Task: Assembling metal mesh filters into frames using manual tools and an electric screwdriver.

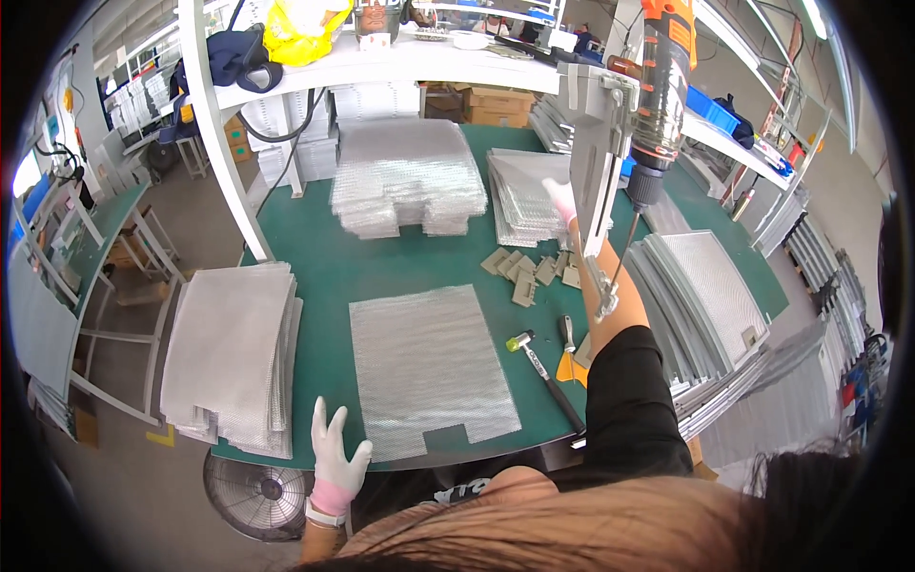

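My left hand (338, 459), in a white and pink glove, is open with its fingers spread near the table's front edge. Just right of it, a silvery mesh sheet (429, 372) with a notch in its near edge lies flat on the green table (324, 276). My right arm stretches forward past a power drill (658, 114) on a metal stand (596, 143). At a stack of mesh sheets (524, 191) farther back is my gloved right hand (562, 202); the stand partly covers it, so its grip cannot be made out.
Mesh stacks stand at the left (233, 343), back (410, 167) and right (701, 296). Several small grey-beige plates (522, 286), a hammer (548, 381) and a yellow-bladed scraper (569, 357) lie right of the flat sheet. A white shelf (410, 71) spans the back; a floor fan (267, 491) stands below.
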A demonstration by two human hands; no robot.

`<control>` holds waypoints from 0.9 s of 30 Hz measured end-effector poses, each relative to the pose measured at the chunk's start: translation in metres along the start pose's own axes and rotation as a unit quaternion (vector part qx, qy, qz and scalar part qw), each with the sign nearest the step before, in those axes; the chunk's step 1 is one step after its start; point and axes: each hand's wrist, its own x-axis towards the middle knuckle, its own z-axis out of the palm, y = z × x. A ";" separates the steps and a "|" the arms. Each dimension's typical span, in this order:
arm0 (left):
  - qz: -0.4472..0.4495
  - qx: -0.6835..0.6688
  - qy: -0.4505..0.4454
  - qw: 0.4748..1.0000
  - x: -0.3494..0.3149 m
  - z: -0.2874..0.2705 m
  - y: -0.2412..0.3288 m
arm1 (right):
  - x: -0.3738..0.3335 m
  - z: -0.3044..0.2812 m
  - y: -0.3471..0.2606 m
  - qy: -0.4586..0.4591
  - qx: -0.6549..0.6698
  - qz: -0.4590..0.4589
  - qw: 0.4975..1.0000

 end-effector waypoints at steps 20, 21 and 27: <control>0.007 -0.031 -0.047 0.998 0.005 0.007 0.006 | 0.016 -0.007 0.017 0.374 0.204 -0.048 0.903; 0.011 -0.041 -0.046 0.998 0.006 0.007 0.006 | 0.017 -0.007 0.017 0.391 0.215 -0.048 0.894; 0.044 -0.059 -0.044 0.996 0.014 0.006 0.014 | -0.007 -0.021 0.003 0.392 0.332 -0.087 0.853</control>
